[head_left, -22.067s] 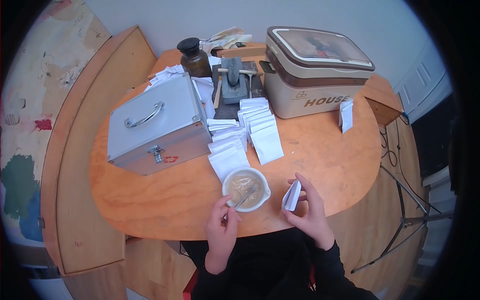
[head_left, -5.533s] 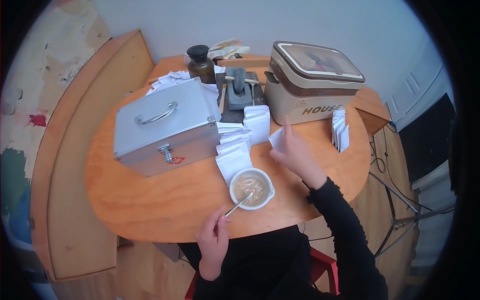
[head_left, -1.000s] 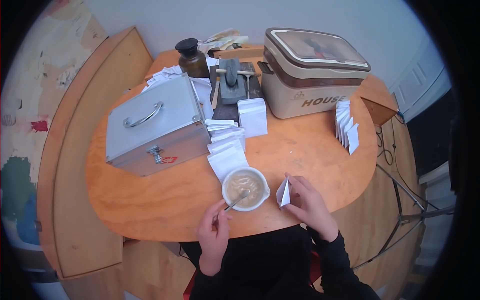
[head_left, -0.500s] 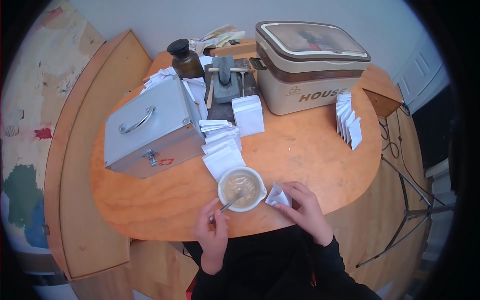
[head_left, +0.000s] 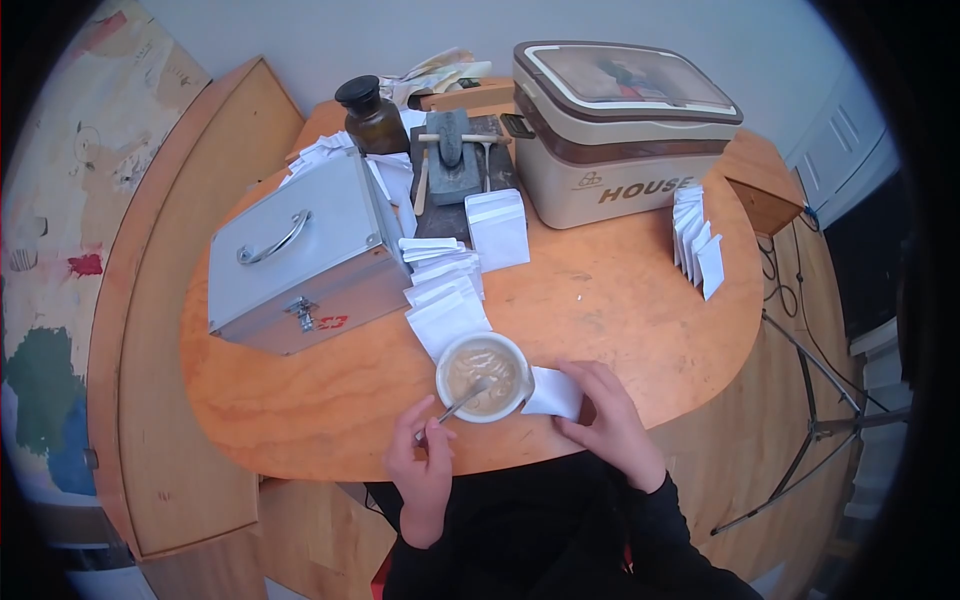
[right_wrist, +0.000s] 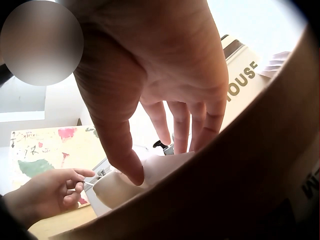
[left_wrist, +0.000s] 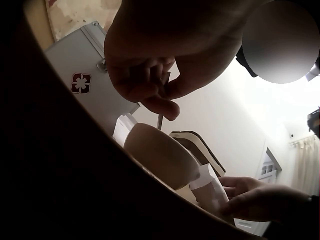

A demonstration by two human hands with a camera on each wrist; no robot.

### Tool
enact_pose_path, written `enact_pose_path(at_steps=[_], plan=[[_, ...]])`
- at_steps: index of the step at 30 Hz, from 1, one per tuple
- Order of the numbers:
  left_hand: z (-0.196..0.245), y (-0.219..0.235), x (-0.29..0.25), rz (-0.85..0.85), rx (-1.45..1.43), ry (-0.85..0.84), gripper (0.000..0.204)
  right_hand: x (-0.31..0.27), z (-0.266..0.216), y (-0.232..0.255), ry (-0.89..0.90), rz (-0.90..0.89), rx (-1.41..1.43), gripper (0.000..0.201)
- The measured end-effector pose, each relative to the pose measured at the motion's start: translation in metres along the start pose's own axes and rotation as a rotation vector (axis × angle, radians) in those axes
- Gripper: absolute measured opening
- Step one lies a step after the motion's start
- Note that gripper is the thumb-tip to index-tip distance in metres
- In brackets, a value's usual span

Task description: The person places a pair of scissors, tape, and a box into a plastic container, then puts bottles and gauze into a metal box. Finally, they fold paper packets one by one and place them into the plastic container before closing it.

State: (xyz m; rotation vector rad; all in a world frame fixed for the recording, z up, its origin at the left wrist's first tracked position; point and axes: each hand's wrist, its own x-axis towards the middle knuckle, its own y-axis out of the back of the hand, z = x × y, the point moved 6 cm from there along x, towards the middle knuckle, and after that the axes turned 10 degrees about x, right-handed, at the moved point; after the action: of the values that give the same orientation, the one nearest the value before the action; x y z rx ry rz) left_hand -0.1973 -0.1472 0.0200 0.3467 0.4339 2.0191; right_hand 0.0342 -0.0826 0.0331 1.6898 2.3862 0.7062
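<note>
A white bowl of pale, thick paste stands near the table's front edge. The left hand pinches the handle of a metal spoon whose head lies in the paste. Beside the bowl's right side, the right hand holds a small white paper packet between thumb and fingers, its left end against the bowl's spout. In the left wrist view the packet leans close to the bowl. Whether anything is inside the packet cannot be told.
Paper packets lie in overlapping rows behind the bowl, and another row stands at the right. A silver case is at the left, a beige box at the back right. A brown bottle and a grey stone block stand behind.
The right hand has brought its packet left and down against the bowl, and the packet now lies flatter. Since the earliest frame, packets have gone from the middle row and the right row has grown.
</note>
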Motion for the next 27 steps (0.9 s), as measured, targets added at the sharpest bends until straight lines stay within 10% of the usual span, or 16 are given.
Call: enact_pose_path(at_steps=[27], plan=[[0.005, -0.013, -0.003, -0.043, -0.081, -0.007, 0.023, 0.002, -0.008, -0.002, 0.020, 0.002, 0.144, 0.056]])
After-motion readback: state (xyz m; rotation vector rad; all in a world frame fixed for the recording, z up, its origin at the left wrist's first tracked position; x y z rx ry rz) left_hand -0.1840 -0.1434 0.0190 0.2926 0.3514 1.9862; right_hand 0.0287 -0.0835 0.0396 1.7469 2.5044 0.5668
